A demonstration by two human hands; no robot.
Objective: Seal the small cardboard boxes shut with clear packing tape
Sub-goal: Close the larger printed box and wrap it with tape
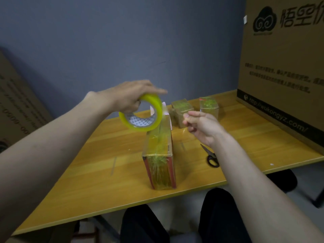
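A tall, narrow cardboard box (160, 155) stands upright in the middle of the wooden table (105, 172), wrapped in glossy clear tape along its top and front. My left hand (129, 97) grips a roll of yellowish clear tape (142, 114) just above the box's far end. A strip of tape runs from the roll toward my right hand (199, 126), which hovers right of the box with thumb and fingers curled, pinching the strip's end. Two small taped cardboard boxes (182, 111) (209, 106) stand behind.
Black-handled scissors (211, 156) lie on the table right of the tall box. A large printed cardboard carton (284, 67) stands at the table's back right. Another flat carton (15, 102) leans at the left. My knees are below the table's front edge.
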